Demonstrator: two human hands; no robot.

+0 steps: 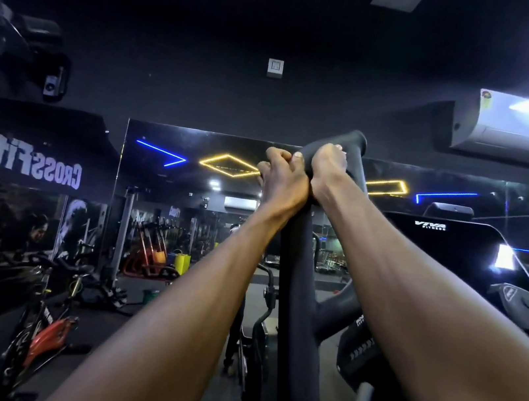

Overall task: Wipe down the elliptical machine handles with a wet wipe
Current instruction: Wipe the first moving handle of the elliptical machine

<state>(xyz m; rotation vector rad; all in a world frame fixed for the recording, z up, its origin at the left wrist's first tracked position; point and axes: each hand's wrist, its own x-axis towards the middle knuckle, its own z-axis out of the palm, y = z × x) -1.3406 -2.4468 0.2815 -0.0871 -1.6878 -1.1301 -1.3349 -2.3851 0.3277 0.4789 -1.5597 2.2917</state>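
head view: both your hands are raised to the top of the black elliptical handle (pixel 304 276). your left hand (pixel 281 182) curls tight against the handle's left side, your right hand (pixel 326 172) wraps over it just below its capped end, the two touching. you cannot tell whether either holds a wipe. behind the handle runs a wall mirror (pixel 188 188); right of it the elliptical's console (pixel 450 240), and above that an air conditioner (pixel 523 130).

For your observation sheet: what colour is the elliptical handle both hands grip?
Black, a matte handle; clearest in the head view.
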